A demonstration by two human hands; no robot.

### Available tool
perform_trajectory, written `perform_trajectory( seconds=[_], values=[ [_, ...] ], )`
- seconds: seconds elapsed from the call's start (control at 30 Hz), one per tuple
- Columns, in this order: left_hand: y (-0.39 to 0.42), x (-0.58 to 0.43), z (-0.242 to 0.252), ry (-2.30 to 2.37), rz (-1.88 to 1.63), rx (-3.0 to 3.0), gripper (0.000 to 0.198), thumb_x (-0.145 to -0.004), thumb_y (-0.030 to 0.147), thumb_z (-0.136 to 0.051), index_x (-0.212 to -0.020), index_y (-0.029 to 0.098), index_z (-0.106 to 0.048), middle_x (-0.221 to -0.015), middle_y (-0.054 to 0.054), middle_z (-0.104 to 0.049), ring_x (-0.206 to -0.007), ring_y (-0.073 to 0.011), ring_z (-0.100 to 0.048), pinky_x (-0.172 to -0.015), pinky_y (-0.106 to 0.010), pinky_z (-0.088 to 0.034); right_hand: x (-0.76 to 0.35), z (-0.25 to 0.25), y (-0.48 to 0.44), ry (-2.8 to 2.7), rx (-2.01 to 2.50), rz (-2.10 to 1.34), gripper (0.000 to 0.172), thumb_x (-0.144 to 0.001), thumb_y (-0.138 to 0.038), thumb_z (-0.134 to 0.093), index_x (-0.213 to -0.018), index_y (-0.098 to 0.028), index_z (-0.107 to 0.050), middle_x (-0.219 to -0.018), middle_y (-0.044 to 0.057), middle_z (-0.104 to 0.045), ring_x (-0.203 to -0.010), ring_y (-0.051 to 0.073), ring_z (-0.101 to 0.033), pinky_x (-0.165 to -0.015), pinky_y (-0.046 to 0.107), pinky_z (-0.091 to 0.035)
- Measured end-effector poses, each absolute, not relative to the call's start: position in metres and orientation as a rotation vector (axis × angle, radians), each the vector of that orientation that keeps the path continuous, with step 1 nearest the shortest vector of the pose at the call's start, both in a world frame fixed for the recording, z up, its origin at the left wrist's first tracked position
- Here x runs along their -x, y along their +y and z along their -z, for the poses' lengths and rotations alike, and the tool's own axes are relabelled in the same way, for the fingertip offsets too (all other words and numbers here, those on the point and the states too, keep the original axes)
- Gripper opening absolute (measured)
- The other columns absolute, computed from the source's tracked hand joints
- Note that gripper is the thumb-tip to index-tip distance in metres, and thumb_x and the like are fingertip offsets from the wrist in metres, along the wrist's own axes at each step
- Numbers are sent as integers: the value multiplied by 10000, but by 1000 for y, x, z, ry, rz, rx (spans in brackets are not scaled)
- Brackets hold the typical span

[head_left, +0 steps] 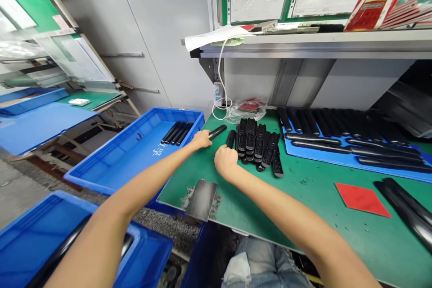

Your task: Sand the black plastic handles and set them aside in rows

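Note:
My left hand is closed round one end of a short black plastic handle that lies on the green mat, near the left edge. My right hand is closed round a second black handle, which sticks out past the fingers toward the wall. Just right of that hand lies a pile of several black ridged plastic parts. In the blue crate to the left, several black handles lie side by side at its far end.
A blue tray with several long black rods lies at the right back. On the mat are a red square sheet, a grey metal plate at the front edge, a long black bar. A white cable and plastic bag sit by the wall.

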State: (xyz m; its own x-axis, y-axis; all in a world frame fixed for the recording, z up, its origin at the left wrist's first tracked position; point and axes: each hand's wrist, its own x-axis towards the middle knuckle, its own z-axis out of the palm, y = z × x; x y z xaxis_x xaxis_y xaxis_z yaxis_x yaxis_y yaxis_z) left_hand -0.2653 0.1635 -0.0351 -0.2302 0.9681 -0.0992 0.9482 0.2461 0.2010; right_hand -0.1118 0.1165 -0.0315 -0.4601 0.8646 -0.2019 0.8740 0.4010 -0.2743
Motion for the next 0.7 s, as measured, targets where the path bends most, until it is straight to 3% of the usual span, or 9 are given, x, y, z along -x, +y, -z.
perform_trajectory(
  seconds=[0.07,0.13,0.23,0.3,0.43,0.5,0.57,0.63,0.7],
  values=[
    [134,284,14,2324,-149,-1826,345,-988,344,-699,-1279,162,-665,-1282,-114,-674,-1134,-260,-678,-969,-462,-581,116,25,123,2595,-1691,675,395,-1021,-371,-692,-1338,-147,-617,-1332,133,-635,-1142,274,-671,-961,476,-601],
    [93,297,-5,2362,-209,-1857,409,-979,243,-665,-1381,172,-626,-1345,-129,-667,-1222,-291,-655,-1044,-456,-537,116,19,130,2587,-1729,842,404,-1018,-371,-694,-1347,-151,-612,-1347,134,-627,-1159,281,-664,-975,488,-594],
    [20,302,-21,2365,-295,-1878,705,-962,150,-539,-1636,264,-365,-1384,-66,-686,-1236,-288,-673,-1069,-398,-510,107,15,134,2588,-1690,1142,385,-1022,-378,-688,-1329,-155,-620,-1316,123,-641,-1119,266,-677,-944,469,-608],
    [-27,302,-25,2314,-338,-1904,704,-992,235,-489,-1667,312,-305,-1404,-11,-687,-1239,-280,-679,-1098,-397,-492,91,17,127,2603,-1587,1356,359,-1032,-382,-675,-1308,-158,-626,-1260,106,-663,-1045,240,-696,-883,430,-628],
    [-99,307,-18,2390,-500,-1894,609,-1037,481,-432,-1622,309,-428,-1598,31,-531,-1453,-273,-515,-1224,-371,-357,39,23,95,2685,-1293,1616,395,-1077,-414,-592,-1384,-166,-566,-1188,94,-687,-905,195,-716,-767,355,-640],
    [-124,312,-10,2485,-604,-1812,628,-1042,541,-415,-1630,319,-412,-1607,36,-521,-1447,-282,-521,-1207,-368,-374,9,25,80,2730,-1183,1567,510,-1120,-448,-459,-1554,-191,-382,-1117,84,-709,-740,167,-703,-653,317,-619],
    [-142,314,1,2585,-693,-1667,634,-1036,571,-417,-1621,327,-422,-1547,28,-586,-1366,-300,-594,-1154,-377,-432,-17,26,67,2804,-1076,1409,603,-1119,-412,-433,-1650,-250,-197,-1102,70,-720,-695,168,-695,-669,325,-609],
    [-156,313,12,2645,-754,-1547,626,-1029,578,-425,-1602,328,-453,-1491,23,-635,-1308,-313,-637,-1110,-386,-474,-33,29,55,2879,-943,1178,659,-1081,-321,-508,-1667,-321,-206,-1176,75,-711,-846,206,-726,-834,370,-597],
    [-167,310,22,2642,-768,-1530,616,-1027,574,-433,-1594,334,-467,-1486,24,-640,-1308,-319,-638,-1094,-395,-492,-41,33,43,2899,-823,912,627,-1058,-277,-547,-1640,-366,-333,-1211,98,-697,-975,271,-728,-935,431,-555]
  ],
)
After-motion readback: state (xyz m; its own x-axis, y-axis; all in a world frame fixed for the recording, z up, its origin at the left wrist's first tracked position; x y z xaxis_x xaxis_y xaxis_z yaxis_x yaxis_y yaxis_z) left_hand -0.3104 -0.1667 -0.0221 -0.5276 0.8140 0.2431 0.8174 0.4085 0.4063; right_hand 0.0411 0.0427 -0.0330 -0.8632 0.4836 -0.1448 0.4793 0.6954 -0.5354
